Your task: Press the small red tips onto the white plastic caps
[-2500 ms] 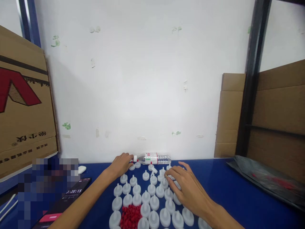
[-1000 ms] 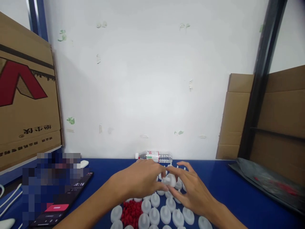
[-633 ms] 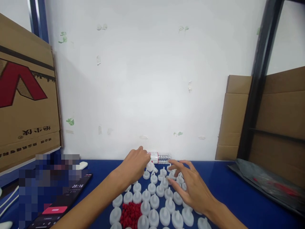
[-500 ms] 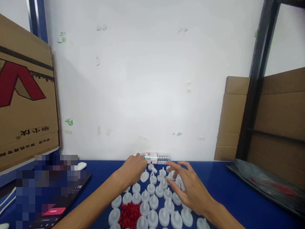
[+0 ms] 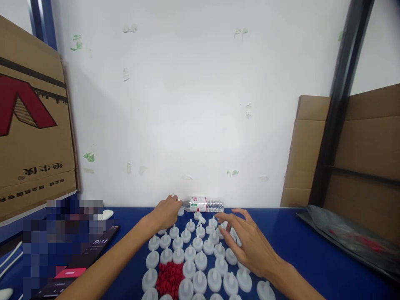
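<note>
My left hand is at the back of the table by the neck of a clear plastic bottle lying on its side. Its fingers are curled in, with a white spouted cap at their tips. Over the right part of the rows of white spouted caps hovers my right hand, fingers apart, with nothing visible in it. Its fingers hide some caps. Near the bottle, a white cap with a red tip stands beside a tipped-over white piece.
A heap of small red caps lies among the white ones. To the left are a phone and a large cardboard box. At the right a grey plastic bag with red contents lies before cardboard. A white wall stands behind.
My left hand has moved left, away from the bottle, uncovering its neck and several white caps. The right hand has barely moved. The view has shifted slightly.
</note>
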`<state>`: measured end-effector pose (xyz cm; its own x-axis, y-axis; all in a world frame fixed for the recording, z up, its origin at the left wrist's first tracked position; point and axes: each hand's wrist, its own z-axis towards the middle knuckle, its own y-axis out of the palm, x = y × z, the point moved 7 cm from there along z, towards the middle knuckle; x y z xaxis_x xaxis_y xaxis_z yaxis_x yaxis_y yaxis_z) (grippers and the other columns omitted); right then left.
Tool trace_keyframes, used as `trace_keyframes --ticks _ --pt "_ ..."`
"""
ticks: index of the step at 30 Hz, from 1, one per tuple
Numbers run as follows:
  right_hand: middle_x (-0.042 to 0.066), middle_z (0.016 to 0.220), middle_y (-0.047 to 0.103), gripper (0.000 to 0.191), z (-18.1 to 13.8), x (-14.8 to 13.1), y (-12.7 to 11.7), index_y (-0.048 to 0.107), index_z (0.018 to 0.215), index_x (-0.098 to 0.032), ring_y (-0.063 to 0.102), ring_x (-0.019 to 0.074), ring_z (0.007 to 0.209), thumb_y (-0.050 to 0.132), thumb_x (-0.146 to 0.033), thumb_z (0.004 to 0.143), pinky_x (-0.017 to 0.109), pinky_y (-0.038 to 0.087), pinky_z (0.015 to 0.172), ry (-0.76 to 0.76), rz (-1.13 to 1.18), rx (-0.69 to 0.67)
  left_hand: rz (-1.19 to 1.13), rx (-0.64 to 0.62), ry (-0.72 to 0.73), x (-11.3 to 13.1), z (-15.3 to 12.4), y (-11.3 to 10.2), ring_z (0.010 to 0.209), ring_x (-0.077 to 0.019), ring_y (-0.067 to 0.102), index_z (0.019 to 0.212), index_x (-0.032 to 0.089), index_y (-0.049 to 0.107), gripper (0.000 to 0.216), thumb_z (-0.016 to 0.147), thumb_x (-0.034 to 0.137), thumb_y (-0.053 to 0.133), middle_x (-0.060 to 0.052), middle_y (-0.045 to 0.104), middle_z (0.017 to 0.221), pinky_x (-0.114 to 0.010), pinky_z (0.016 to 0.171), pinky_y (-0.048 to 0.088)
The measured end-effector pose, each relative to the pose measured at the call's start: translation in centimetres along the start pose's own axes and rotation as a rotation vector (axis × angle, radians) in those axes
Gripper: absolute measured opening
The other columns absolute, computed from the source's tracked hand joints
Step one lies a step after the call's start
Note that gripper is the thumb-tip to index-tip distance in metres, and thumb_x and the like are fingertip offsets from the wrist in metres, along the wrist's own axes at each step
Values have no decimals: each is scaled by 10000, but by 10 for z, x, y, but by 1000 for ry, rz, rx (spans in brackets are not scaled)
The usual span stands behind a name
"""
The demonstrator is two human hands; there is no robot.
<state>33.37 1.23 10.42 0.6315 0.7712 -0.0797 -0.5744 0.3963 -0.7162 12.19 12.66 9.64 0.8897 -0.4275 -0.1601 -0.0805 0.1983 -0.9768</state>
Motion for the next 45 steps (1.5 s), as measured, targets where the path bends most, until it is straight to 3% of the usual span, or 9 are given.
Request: trace_keyframes --ticks 5,22,25,28,32,34,37,40,45 --pt "54 1096 727 277 1 -2 -1 481 1314 -221 710 186 826 442 -173 1044 526 438 1050 -19 -38 12 -56 -12 5 -13 0 12 1079 -247 669 1273 172 618 315 1004 334 647 -92 647 1266 -452 906 581" --pt "63 1102 738 282 2 -9 -4 526 1276 -225 719 198 869 424 -116 1036 525 439 1045 -59 -39 15 -93 -31 -27 -14 2 14 1056 -241 674 1258 167 623 309 1002 337 650 -90 652 1252 -446 893 584" --pt "59 1076 743 290 4 -9 -5 542 1275 -228 723 202 877 433 -120 1030 516 451 1037 -48 -61 35 -130 -19 -23 -12 2 3 1050 -238 674 1247 168 630 304 999 342 654 -88 652 1246 -443 892 584" --pt "79 1118 730 271 4 -5 -11 559 1279 -232 714 243 970 493 -187 1019 499 490 981 42 -127 103 -200 57 0 3 -1 -24 997 -223 672 1203 166 630 270 1017 361 614 -74 670 1164 -423 871 568" --pt "132 1275 674 419 3 -3 -18 535 1359 -235 664 316 1117 609 -403 982 490 525 924 143 -218 181 -333 111 162 55 -14 -59 880 -192 676 1103 230 549 143 1061 353 489 -14 713 953 -275 733 494" --pt "132 1230 698 426 3 -5 -16 523 1372 -231 683 301 1070 593 -418 996 489 514 938 131 -194 174 -355 126 245 83 -23 -67 864 -201 674 1079 239 526 165 1071 386 453 -3 711 902 -272 711 472" --pt "79 1016 748 210 5 -11 -10 598 1220 -225 713 238 887 516 -315 1050 477 478 959 56 -128 120 -305 144 320 110 -35 -69 895 -246 663 1054 229 524 128 1067 300 419 -53 704 966 -307 694 442" --pt "52 948 750 154 5 -17 -7 630 1089 -216 709 216 836 489 -273 1068 464 455 942 -19 -134 107 -238 147 357 116 -40 -67 925 -288 647 1001 226 538 126 1033 211 417 -77 686 943 -330 676 408" --pt "81 1062 763 175 5 -18 -15 649 1173 -219 722 226 872 521 -240 1056 466 432 940 -94 -276 205 -243 118 338 103 -37 -78 792 -232 650 914 234 548 279 1074 253 320 -34 685 867 -326 656 386"
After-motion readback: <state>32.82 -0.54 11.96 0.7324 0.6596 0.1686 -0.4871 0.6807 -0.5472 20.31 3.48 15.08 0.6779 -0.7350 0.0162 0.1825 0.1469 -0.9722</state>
